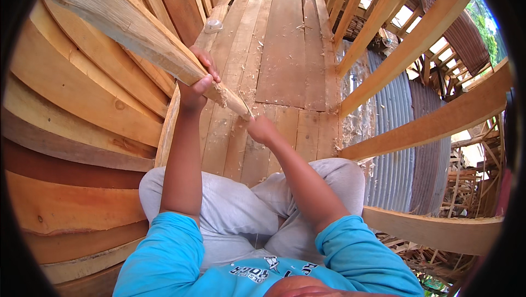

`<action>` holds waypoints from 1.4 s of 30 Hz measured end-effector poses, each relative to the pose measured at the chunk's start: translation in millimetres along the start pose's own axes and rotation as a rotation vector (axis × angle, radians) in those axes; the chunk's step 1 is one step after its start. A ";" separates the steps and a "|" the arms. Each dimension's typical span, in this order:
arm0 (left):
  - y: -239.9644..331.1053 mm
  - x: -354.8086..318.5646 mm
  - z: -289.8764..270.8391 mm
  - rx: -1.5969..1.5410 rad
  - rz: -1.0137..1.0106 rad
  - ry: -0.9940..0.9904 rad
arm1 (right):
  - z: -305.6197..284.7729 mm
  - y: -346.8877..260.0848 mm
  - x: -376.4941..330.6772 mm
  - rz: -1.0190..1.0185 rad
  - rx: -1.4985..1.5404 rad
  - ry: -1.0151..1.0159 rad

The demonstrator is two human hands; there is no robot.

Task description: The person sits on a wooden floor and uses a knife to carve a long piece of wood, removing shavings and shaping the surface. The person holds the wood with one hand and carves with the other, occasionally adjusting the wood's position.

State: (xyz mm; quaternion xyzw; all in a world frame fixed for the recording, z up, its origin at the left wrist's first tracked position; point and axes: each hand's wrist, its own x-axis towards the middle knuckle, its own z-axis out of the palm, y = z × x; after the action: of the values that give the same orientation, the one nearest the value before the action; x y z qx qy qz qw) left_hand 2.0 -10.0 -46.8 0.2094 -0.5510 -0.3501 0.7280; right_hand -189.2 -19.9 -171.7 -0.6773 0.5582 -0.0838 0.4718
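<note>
The left hand (pixel 198 81) is closed around a long wooden stake (pixel 137 29), fingers wrapped over the top of the shaft and thumb pressed against its near side, gripping it a little above the tapered end. The stake's long axis runs on a diagonal: its thick, rough-sawn end rises toward the upper left of the view, and it narrows steadily down and to the right until it ends in a shaved point just beyond the left hand. The right hand (pixel 262 130) sits right at that point, just below and to the right of it; it appears closed, but whether it is holding the tip or some small tool cannot be told, since the fingers face away from the camera. The tip hangs above the plank floor (pixel 285 50), which is littered with pale wood shavings (pixel 249 86) thickest under the stake's point. To the left of the stake, stacked curved planks (pixel 71 133) lean edge-on. To the right of the stake's tip, a rail of bare timber beams (pixel 433 124) crosses in front of corrugated metal sheeting (pixel 392 133). The person sits with grey-trousered knees (pixel 235 204) drawn up below the hands.
</note>
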 end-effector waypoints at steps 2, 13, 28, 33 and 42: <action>-1.6 4.4 4.0 -0.003 -0.017 -0.005 | 6.4 26.6 3.7 0.097 -0.024 -0.019; -0.3 -1.1 0.3 0.011 0.003 0.080 | 5.0 -32.0 -21.9 -0.188 0.254 0.078; 0.4 2.5 5.6 0.015 -0.004 0.038 | -1.9 -4.3 -7.9 0.018 0.133 0.008; -0.1 -6.1 9.7 0.129 -0.023 0.115 | -19.9 -60.6 -45.2 -0.093 0.120 0.002; 6.0 0.2 17.3 0.116 -0.036 0.206 | 16.9 7.8 -0.7 0.032 0.132 0.060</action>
State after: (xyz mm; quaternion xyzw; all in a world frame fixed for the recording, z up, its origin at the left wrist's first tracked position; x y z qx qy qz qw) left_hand -12.8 -4.8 -37.2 0.2961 -0.4887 -0.3072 0.7610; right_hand -183.8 -9.6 -186.2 -0.6329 0.5761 -0.1332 0.4999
